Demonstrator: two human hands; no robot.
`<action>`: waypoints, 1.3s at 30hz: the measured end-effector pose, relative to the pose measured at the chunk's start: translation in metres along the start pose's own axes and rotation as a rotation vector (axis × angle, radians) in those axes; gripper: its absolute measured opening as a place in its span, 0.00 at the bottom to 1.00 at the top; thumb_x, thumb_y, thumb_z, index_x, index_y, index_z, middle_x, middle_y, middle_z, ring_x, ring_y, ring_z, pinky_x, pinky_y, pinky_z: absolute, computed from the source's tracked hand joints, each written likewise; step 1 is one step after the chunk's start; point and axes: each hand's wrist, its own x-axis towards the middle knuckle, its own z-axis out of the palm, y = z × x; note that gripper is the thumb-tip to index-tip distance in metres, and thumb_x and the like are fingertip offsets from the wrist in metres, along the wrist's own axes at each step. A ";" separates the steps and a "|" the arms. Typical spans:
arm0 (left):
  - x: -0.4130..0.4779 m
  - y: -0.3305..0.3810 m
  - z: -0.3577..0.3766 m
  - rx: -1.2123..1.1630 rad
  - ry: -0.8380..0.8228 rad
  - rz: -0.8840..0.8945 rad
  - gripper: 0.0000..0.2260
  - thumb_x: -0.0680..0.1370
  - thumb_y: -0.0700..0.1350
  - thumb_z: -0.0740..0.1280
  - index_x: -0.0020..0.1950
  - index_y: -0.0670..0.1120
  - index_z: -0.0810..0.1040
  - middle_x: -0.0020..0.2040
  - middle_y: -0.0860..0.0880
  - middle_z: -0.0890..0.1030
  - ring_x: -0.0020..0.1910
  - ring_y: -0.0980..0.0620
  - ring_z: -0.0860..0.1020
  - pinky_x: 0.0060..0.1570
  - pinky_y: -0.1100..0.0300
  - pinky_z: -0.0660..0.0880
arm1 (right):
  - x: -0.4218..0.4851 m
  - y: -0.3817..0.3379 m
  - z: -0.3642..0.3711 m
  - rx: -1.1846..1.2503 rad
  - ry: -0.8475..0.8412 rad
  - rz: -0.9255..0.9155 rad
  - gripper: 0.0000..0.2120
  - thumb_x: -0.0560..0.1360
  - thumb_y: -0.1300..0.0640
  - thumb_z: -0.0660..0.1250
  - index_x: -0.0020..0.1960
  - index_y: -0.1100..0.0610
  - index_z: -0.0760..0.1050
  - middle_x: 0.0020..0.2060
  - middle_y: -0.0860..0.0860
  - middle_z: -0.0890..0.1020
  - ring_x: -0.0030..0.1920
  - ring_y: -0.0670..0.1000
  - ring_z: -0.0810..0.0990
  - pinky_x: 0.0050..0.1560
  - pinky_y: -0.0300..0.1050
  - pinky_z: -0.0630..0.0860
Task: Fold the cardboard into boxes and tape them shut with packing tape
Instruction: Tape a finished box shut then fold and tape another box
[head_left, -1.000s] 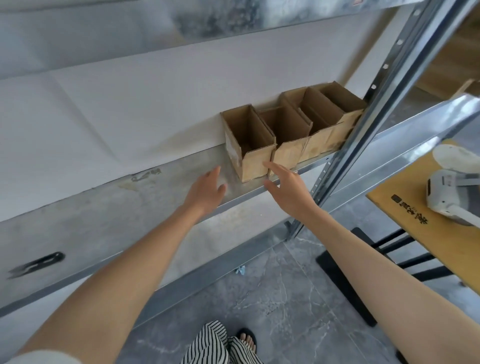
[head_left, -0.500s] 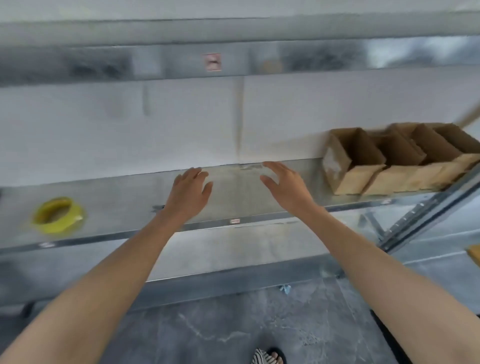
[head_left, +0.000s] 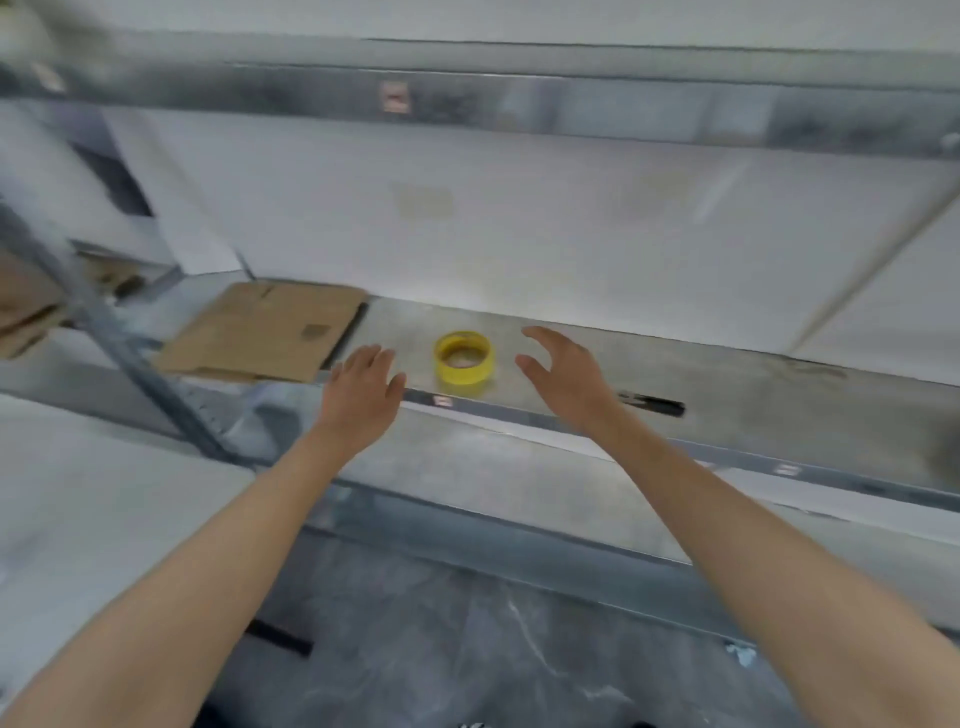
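Observation:
A yellow roll of packing tape (head_left: 464, 358) lies flat on the metal shelf (head_left: 727, 395). A stack of flat brown cardboard (head_left: 270, 332) lies on the shelf to the left of the roll. My left hand (head_left: 363, 387) hovers at the shelf's front edge between the cardboard and the tape, fingers straight, holding nothing. My right hand (head_left: 563, 371) hangs just right of the roll, fingers spread and loosely curved, apart from it. The view is blurred by motion.
A black tool (head_left: 652, 404), perhaps scissors, lies on the shelf right of my right hand. A slanted metal upright (head_left: 119, 353) crosses the left side, with more cardboard (head_left: 21, 306) beyond it. A second shelf runs overhead. Grey tiled floor lies below.
The view has swung left along the shelf: the folded boxes have left the frame on the right, and the tape roll and flat cardboard have come between and beside my hands.

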 end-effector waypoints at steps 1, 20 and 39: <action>-0.005 -0.023 -0.005 0.005 -0.001 -0.030 0.18 0.81 0.45 0.58 0.69 0.38 0.68 0.70 0.40 0.69 0.70 0.41 0.65 0.68 0.46 0.59 | 0.006 -0.015 0.015 0.012 -0.025 -0.014 0.20 0.79 0.53 0.61 0.70 0.55 0.68 0.69 0.51 0.72 0.68 0.51 0.69 0.64 0.38 0.61; 0.030 -0.271 -0.031 0.030 -0.038 -0.444 0.13 0.81 0.46 0.56 0.62 0.40 0.69 0.59 0.41 0.74 0.57 0.39 0.73 0.58 0.46 0.67 | 0.167 -0.138 0.218 0.067 -0.463 -0.050 0.26 0.78 0.52 0.62 0.74 0.57 0.62 0.70 0.55 0.68 0.69 0.54 0.67 0.66 0.45 0.64; 0.160 -0.368 0.000 -0.144 -0.246 -0.610 0.36 0.76 0.65 0.59 0.77 0.50 0.52 0.73 0.39 0.62 0.72 0.38 0.60 0.70 0.40 0.57 | 0.236 -0.158 0.279 0.168 -0.305 0.333 0.30 0.75 0.48 0.67 0.73 0.51 0.59 0.61 0.53 0.67 0.54 0.50 0.70 0.52 0.43 0.69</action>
